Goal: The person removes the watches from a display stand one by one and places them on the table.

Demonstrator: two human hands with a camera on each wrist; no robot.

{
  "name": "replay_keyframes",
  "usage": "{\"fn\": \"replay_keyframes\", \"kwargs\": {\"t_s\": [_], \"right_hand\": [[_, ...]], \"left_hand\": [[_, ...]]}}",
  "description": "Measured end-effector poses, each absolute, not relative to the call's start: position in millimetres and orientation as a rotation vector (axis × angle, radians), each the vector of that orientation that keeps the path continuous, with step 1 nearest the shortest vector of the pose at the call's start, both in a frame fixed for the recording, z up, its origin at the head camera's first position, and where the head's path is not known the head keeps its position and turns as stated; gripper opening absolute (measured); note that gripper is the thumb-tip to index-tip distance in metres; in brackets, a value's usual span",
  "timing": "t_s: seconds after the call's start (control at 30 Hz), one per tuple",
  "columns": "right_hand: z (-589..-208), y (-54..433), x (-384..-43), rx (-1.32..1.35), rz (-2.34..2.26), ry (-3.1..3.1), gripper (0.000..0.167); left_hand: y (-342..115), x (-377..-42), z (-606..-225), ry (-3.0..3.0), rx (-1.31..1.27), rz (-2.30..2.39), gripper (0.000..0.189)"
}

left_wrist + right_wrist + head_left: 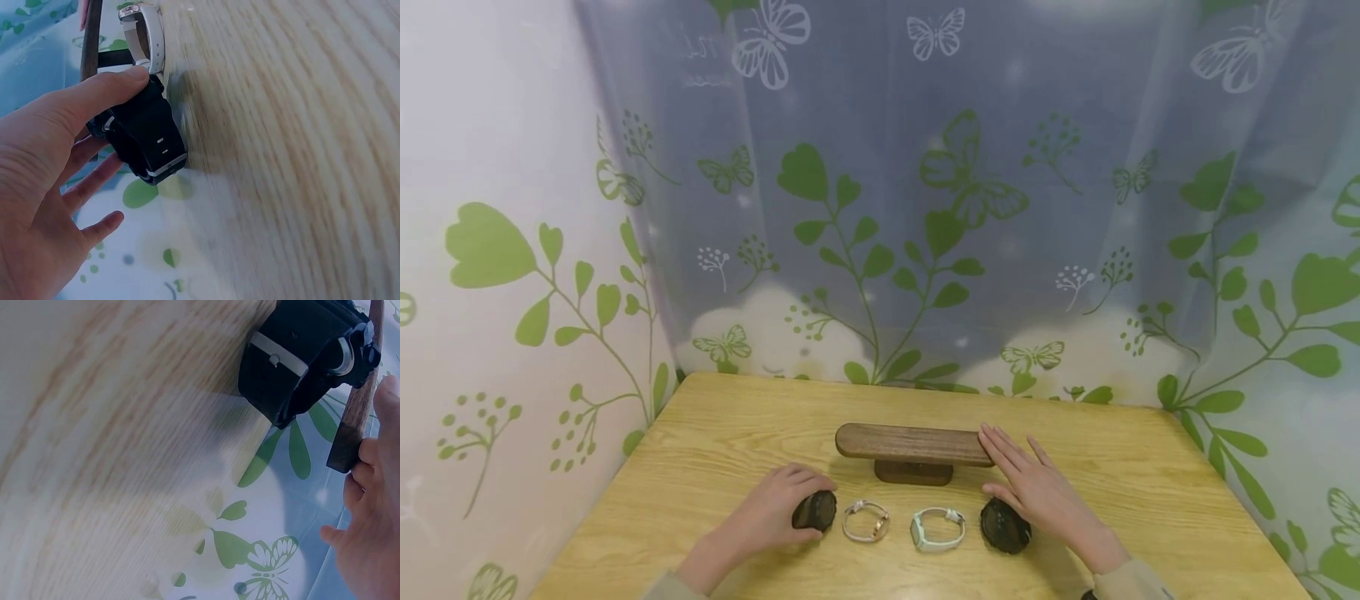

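Note:
My left hand point(777, 510) holds a black wristwatch point(815, 510) between thumb and fingers; in the left wrist view the thumb presses on its black strap point(150, 128). My right hand point(1043, 492) has its fingers extended, with the fingertips on the right end of a dark wooden T-shaped watch stand point(910, 443). Its thumb is by the top of a second black wristwatch point(1006, 527); whether it touches cannot be told. Between the two black watches stand a white-strapped watch with a gold-coloured case point(878, 525) and a pale mint watch point(938, 531).
A light wood table point(737, 417) carries everything. Behind it hangs a blue-grey curtain point(887, 250) with green leaves and butterflies, and similar white sheeting point(512, 333) stands to the left and right.

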State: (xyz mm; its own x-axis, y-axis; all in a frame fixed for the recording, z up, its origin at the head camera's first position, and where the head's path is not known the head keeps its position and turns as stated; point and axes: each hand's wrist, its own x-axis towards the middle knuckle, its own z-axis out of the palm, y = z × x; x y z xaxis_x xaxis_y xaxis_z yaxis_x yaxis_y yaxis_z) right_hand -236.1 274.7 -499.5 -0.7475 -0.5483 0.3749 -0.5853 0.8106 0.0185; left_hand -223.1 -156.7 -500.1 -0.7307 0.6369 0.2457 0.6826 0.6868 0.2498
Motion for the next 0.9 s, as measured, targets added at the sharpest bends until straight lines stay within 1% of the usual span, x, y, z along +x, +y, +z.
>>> {"fn": "replay_keyframes", "kwargs": {"t_s": [0.43, 0.6, 0.7, 0.9], "right_hand": [[-500.6, 270.6, -236.5, 0.875, 0.171, -2.581, 0.077], [-498.8, 271.3, -234.3, 0.868, 0.174, -2.590, 0.073], [-498.7, 272.4, -233.6, 0.858, 0.207, -2.606, 0.074], [-494.4, 272.4, -232.6, 0.828, 0.322, -2.674, 0.075]], "left_hand": [[-160.1, -219.4, -500.4, -2.771, -1.084, -0.492, 0.064], [-160.6, -218.6, -501.7, -2.761, -1.099, -0.473, 0.067], [-160.7, -218.9, -503.0, -2.754, -1.089, -0.514, 0.064], [-163.9, -224.5, -503.7, -2.744, -0.991, -0.628, 0.058]]}}
